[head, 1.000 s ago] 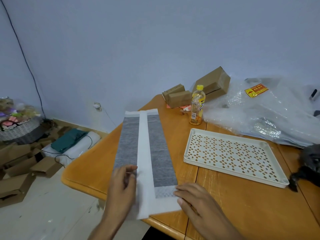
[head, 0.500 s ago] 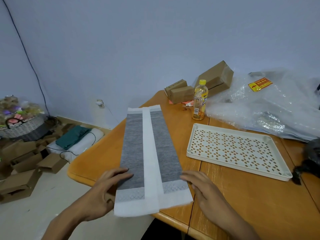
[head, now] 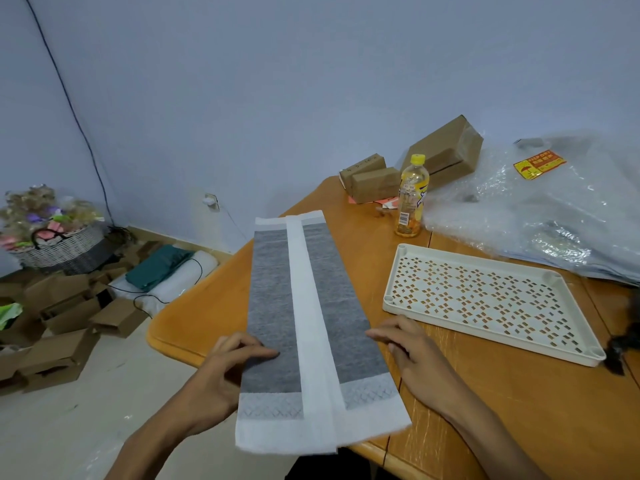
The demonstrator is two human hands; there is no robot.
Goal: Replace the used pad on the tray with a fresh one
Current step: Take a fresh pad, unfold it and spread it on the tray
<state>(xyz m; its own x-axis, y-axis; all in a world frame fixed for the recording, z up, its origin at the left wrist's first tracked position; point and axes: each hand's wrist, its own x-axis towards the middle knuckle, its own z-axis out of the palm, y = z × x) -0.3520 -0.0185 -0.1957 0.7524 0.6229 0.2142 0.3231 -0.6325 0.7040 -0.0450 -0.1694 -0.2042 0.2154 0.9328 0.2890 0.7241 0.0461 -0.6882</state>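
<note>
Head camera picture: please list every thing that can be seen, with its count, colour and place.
pad: 1, white and grey, folded, table's near-left edge
tray: 1, cream, perforated, bare, right of pad
bottle: 1, yellow cap, behind tray
cardboard boxes: 3, brown, table's far end
bubble wrap: 1 heap, clear, far right
table: 1, orange wood
basket: 1, grey, floor left
floor boxes: several, brown
left hand: 1, fingers on pad's left edge
right hand: 1, fingers at pad's right edge
</note>
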